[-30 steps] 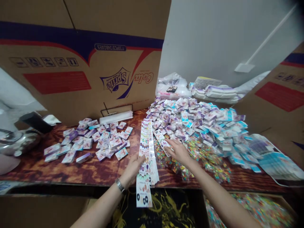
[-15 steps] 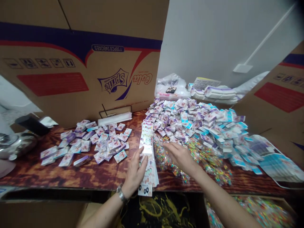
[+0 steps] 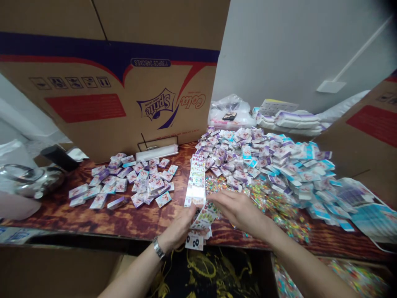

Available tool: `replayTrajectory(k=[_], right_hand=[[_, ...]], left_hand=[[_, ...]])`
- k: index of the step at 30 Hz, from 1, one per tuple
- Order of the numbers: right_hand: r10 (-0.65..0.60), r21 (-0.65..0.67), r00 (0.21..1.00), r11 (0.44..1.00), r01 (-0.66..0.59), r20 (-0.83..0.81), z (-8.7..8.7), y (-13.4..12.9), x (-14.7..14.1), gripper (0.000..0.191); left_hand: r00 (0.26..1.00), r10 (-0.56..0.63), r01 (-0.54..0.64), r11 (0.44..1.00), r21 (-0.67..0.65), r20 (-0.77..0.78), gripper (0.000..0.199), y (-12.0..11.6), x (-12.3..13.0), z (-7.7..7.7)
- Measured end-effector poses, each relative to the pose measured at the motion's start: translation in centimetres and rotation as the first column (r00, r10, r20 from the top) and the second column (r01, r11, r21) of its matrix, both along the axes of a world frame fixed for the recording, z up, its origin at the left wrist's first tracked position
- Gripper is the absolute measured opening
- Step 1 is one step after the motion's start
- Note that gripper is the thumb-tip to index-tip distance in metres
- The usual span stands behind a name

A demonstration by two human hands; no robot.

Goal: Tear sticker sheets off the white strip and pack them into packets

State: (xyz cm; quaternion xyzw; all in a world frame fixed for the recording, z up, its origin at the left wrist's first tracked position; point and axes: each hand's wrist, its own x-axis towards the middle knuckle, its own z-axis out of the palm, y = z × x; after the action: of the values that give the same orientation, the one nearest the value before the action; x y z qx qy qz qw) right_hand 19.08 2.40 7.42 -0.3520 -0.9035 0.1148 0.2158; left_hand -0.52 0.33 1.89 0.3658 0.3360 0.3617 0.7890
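Observation:
A printed sticker sheet (image 3: pixel 205 216) is lifted and tilted between my two hands. My left hand (image 3: pixel 179 227), with a metal watch on the wrist, pinches its left side. The fingers of my right hand (image 3: pixel 240 210) are bent together at its upper right corner; their tips are partly hidden. Beneath lies a stack of long sticker strips (image 3: pixel 196 176), reaching to the table's front edge. Right of the stack, partly behind my right hand, are small clear packets of colourful candy (image 3: pixel 273 207).
Small printed boxes lie in a big pile (image 3: pixel 263 153) at right and a smaller group (image 3: pixel 145 182) at left. A large cardboard carton (image 3: pixel 108 99) stands behind. Flat unfolded boxes (image 3: pixel 366 203) lie far right, a metal kettle (image 3: pixel 40 180) far left. More packets (image 3: pixel 353 277) sit below the table.
A sticker sheet has been lifted off the stack and tilted. My left hand has closed on it, and my right hand has come to its corner. The view has shifted slightly left.

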Motion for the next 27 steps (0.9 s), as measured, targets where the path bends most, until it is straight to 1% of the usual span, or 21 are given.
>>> replayTrajectory(k=[2, 4, 6, 8, 9, 12, 14, 15, 17, 19, 21, 23, 25, 26, 27], right_hand=[[-0.029, 0.047, 1.000, 0.998, 0.030, -0.009, -0.5, 1.2, -0.2, 0.023], [-0.049, 0.083, 0.999, 0.995, 0.051, -0.019, -1.0, 1.8, -0.7, 0.021], [-0.059, 0.098, 0.998, 0.993, 0.063, -0.038, -1.3, 1.9, -1.2, 0.019], [-0.066, 0.104, 0.996, 0.992, 0.071, -0.057, -1.4, 1.6, -1.5, 0.018], [-0.066, 0.109, 0.995, 0.991, 0.073, -0.069, -1.4, 1.5, -1.5, 0.018], [-0.060, 0.160, 0.991, 0.984, 0.080, -0.123, -1.4, 1.2, -1.5, 0.021], [-0.053, 0.243, 0.987, 0.966, 0.089, -0.149, -1.5, 0.8, -1.6, 0.024], [-0.042, 0.290, 0.989, 0.953, 0.081, -0.140, -1.6, 0.5, -1.6, 0.026], [0.009, 0.386, 0.997, 0.922, 0.023, -0.079, -1.9, -0.3, -2.0, 0.029], [0.064, 0.456, 0.998, 0.888, -0.062, 0.012, -2.4, -1.3, -2.4, 0.031], [0.072, 0.495, 0.994, 0.863, -0.103, 0.080, -3.0, -2.2, -2.7, 0.032], [0.035, 0.502, 0.994, 0.861, -0.084, 0.106, -3.6, -2.6, -2.9, 0.034], [0.001, 0.497, 0.994, 0.866, -0.057, 0.113, -4.1, -2.6, -2.8, 0.035], [-0.004, 0.498, 0.993, 0.865, -0.055, 0.117, -4.3, -2.6, -2.7, 0.034], [0.002, 0.499, 0.992, 0.864, -0.066, 0.127, -4.4, -2.5, -2.7, 0.034]], left_hand=[[0.989, -0.103, 0.119, 0.981, 0.152, -0.111, 0.040, -0.3, -0.2, 0.5], [0.962, -0.128, 0.193, 0.943, 0.270, -0.242, 0.032, -0.3, -0.4, 1.1], [0.944, -0.067, 0.186, 0.918, 0.351, -0.324, 0.025, -0.1, -0.5, 1.5], [0.941, 0.015, 0.132, 0.905, 0.405, -0.338, 0.020, 0.2, -0.6, 1.5], [0.943, 0.033, 0.111, 0.906, 0.408, -0.331, 0.018, 0.3, -0.6, 1.3], [0.960, 0.046, 0.048, 0.946, 0.321, -0.277, 0.017, 0.4, -0.4, 0.1], [0.965, 0.125, -0.059, 0.960, 0.272, -0.232, 0.018, 0.3, 0.0, -0.8], [0.960, 0.188, -0.132, 0.956, 0.261, -0.206, 0.019, 0.3, 0.3, -1.1], [0.947, 0.291, -0.258, 0.941, 0.220, -0.133, 0.022, 0.2, 0.9, -1.3], [0.944, 0.330, -0.324, 0.937, 0.128, -0.024, 0.026, 0.2, 1.3, -1.0], [0.943, 0.324, -0.327, 0.945, 0.019, 0.078, 0.029, 0.1, 1.4, -0.4], [0.945, 0.283, -0.273, 0.959, -0.077, 0.166, 0.029, 0.0, 1.1, 0.1], [0.934, 0.253, -0.215, 0.961, -0.172, 0.251, 0.023, 0.0, 0.8, 0.3], [0.923, 0.258, -0.202, 0.956, -0.212, 0.284, 0.021, 0.0, 0.7, 0.3], [0.910, 0.288, -0.220, 0.945, -0.242, 0.298, 0.019, 0.0, 0.6, 0.1]])
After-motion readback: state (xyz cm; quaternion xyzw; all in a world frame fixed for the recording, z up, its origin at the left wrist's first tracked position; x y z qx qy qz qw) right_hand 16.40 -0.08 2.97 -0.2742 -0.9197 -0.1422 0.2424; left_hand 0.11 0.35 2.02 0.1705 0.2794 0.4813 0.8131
